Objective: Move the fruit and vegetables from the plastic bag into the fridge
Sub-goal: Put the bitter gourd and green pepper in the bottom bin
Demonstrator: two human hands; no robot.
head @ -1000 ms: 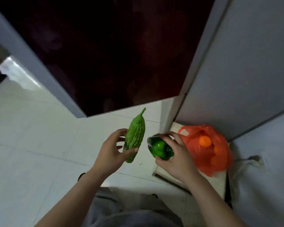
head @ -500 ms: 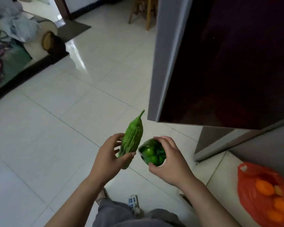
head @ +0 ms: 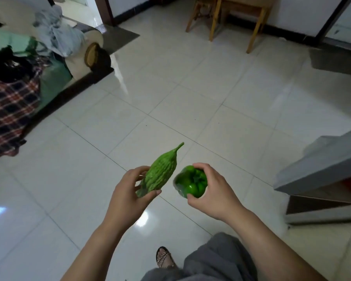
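Note:
My left hand grips the lower end of a bumpy green bitter gourd, whose thin stem points up and to the right. My right hand holds a glossy green bell pepper wrapped in clear film, thumb under it and fingers curled over its top. Both vegetables hang side by side above the pale tiled floor. At the right edge a grey fridge door stands open. A small red patch shows below that door at the frame's edge; the orange plastic bag is out of sight.
A sofa piled with clothes and a plaid blanket fills the left side. A wooden chair stands at the back, with a dark mat to its right. My grey-trousered leg and sandalled foot are at the bottom.
The view has swung left, away from the fridge and the orange bag, toward the open room. Both hands keep the same grip on the gourd and the pepper.

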